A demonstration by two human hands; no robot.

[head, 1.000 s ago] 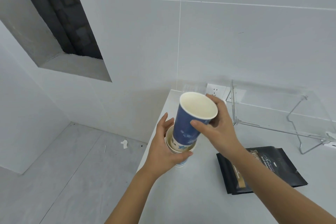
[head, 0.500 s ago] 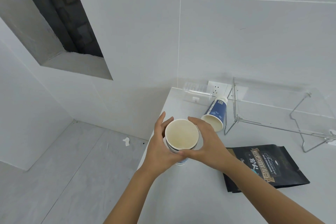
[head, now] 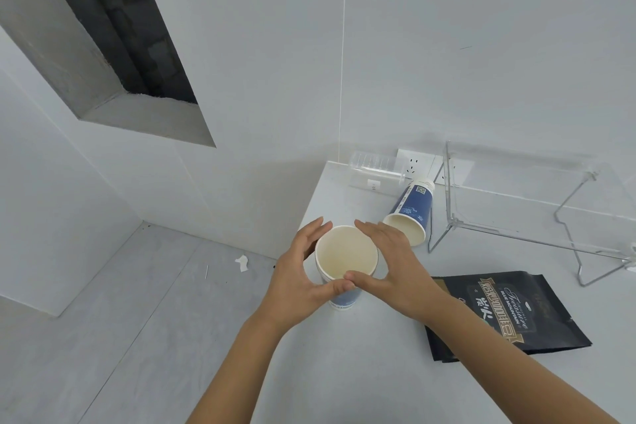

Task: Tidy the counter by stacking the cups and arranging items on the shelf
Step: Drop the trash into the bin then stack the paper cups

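A stack of blue paper cups (head: 345, 256) stands upright near the counter's left edge, its cream inside facing me. My left hand (head: 297, 274) wraps its left side and my right hand (head: 394, 268) its right side. The two thumbs meet on the near wall of the cup, and the fingers lie loosely along the rim. Another blue paper cup (head: 411, 212) lies on its side just behind my right hand, mouth toward me. A clear acrylic shelf (head: 523, 234) on wire legs stands at the right. In front of it a black coffee bag (head: 509, 311) lies flat.
A clear plastic container (head: 375, 165) lies against the back wall beside a white wall socket (head: 414, 163). The white counter (head: 344, 354) ends at a left edge close to the cup stack, with grey floor (head: 120, 320) below.
The blue cup my right hand held tilted over the lower cup has dropped fully into it. Both hands now sit around the nested stack, fingers looser than half a second ago.
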